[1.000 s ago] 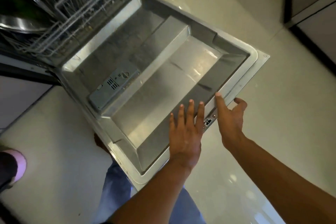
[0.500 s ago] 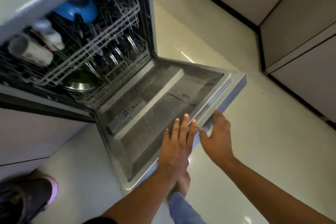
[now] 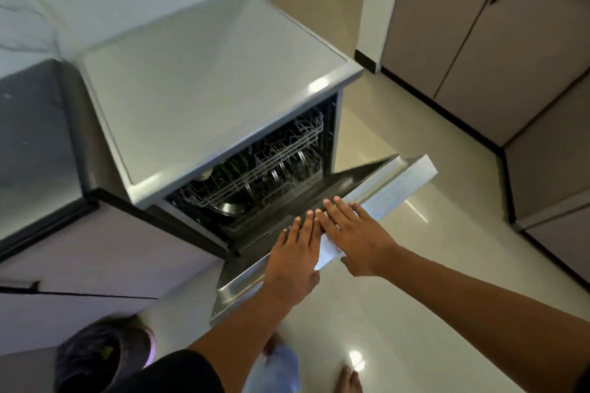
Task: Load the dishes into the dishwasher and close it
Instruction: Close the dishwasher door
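Note:
The grey dishwasher (image 3: 210, 80) stands in the middle of the view, its door (image 3: 392, 188) partly raised. Both racks (image 3: 274, 159) sit inside with dishes, among them a steel bowl (image 3: 228, 208) in the lower rack. My left hand (image 3: 295, 260) lies flat with fingers together on the door's near edge. My right hand (image 3: 354, 238) presses flat on the door's outer face next to it. Neither hand holds anything.
Grey cabinets (image 3: 472, 41) line the right side, across a strip of glossy floor (image 3: 415, 297). A low cabinet (image 3: 83, 262) adjoins the dishwasher on the left. A dark bin (image 3: 99, 357) stands at the bottom left. My feet show below the door.
The door has swung up from lying flat to about half raised. Both hands moved up with it, the right one shifting from the rim to the outer face. My head rose.

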Demonstrator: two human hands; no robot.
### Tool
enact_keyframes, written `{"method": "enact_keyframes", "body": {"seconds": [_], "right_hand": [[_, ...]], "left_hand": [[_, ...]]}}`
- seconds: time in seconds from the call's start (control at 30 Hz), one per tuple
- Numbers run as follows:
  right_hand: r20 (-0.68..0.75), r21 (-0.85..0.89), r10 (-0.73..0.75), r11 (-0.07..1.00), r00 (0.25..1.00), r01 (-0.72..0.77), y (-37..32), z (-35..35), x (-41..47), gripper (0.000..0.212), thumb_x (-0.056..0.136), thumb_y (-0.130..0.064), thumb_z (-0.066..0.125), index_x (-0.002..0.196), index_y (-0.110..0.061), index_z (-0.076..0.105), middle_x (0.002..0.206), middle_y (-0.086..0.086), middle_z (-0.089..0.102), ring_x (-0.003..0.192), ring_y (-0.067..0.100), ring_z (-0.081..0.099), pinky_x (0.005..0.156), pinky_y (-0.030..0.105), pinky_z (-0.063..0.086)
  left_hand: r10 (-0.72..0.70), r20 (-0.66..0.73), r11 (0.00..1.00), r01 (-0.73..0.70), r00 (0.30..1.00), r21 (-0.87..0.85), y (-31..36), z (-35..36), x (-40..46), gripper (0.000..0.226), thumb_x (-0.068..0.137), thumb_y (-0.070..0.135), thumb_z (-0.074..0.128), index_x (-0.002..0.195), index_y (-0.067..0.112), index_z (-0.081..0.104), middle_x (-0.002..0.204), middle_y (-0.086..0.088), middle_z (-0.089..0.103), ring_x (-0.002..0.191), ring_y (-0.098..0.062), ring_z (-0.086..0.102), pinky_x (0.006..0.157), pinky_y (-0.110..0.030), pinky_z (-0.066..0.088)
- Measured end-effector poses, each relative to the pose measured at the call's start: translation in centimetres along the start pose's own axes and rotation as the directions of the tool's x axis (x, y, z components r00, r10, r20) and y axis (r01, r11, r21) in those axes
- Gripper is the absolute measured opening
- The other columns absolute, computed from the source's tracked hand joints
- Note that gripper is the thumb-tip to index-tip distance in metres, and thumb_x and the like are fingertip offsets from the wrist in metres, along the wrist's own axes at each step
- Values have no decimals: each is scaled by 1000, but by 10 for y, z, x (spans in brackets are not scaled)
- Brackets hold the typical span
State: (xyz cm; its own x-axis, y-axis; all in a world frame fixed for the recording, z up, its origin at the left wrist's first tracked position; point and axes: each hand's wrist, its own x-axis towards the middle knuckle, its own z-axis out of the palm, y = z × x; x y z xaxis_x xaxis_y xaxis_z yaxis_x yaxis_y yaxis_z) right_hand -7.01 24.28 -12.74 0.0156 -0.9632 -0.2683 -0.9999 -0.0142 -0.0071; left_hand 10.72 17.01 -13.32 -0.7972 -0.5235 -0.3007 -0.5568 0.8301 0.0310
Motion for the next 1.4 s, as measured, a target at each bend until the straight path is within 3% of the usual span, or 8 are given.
{"method": "enact_keyframes", "body": {"seconds": [0.17,0.3,0.4,0.47,0.63,0.8,1.13,1.4], "right_hand": [[-16,-84,-54,995,998,53,9,-33,51,98,99,-33,65,164,-9,-4,171,23,-4,159,41,-1,129,54,9],[-65,-75,-60,996,996,55,12,-54,87,86,103,-30,61,165,-11,5,171,22,7,159,40,7,129,53,10],[-118,-94,-43,995,992,32,10,-72,108,87,96,-23,73,164,-11,21,169,22,21,157,41,17,126,53,23],[-143,-91,-35,996,989,22,10,-85,124,95,87,-21,81,163,-14,24,170,23,16,157,43,16,124,57,25],[-211,-44,8,999,977,-18,8,-111,163,118,82,-36,84,166,-18,4,172,20,1,159,40,5,127,58,16],[-102,-106,-37,994,994,26,15,-138,196,134,77,-61,80,164,-19,-12,172,18,-12,159,37,-7,128,57,9],[-65,-205,-113,974,991,98,12,-159,229,120,89,-53,73,164,-14,-12,172,20,-10,160,38,-2,130,50,7],[-117,-208,-207,962,971,180,27,-153,248,121,85,-55,76,165,-14,-4,171,25,-2,158,44,4,128,54,17]], "left_hand": [[46,-124,996,-37,991,78,-42,-30,17,88,98,36,54,163,1,6,172,-17,8,160,-31,1,128,-53,11],[125,-269,975,-67,955,214,-85,-49,33,86,95,43,62,159,-1,26,168,-19,24,158,-34,14,123,-58,24],[104,-330,980,-40,938,196,-116,-64,46,103,90,51,68,162,1,15,171,-19,8,159,-33,5,125,-60,17],[38,-354,993,4,935,117,-135,-75,54,117,83,58,72,163,1,9,172,-20,0,160,-34,0,126,-61,12],[-155,-318,988,146,935,-52,-173,-98,70,141,67,78,68,162,-2,3,170,-23,-7,159,-38,-5,125,-62,15],[-198,-210,980,188,957,-67,-188,-106,83,150,65,85,66,160,1,-14,168,-20,-24,156,-36,-22,127,-57,5],[-232,-234,972,215,944,-93,-196,-113,81,114,95,58,58,160,2,-18,168,-18,-24,157,-34,-20,127,-53,2],[-308,-255,951,292,917,-99,-203,-116,82,108,97,50,60,160,-3,-11,169,-24,-15,157,-38,-15,127,-53,5]]}}
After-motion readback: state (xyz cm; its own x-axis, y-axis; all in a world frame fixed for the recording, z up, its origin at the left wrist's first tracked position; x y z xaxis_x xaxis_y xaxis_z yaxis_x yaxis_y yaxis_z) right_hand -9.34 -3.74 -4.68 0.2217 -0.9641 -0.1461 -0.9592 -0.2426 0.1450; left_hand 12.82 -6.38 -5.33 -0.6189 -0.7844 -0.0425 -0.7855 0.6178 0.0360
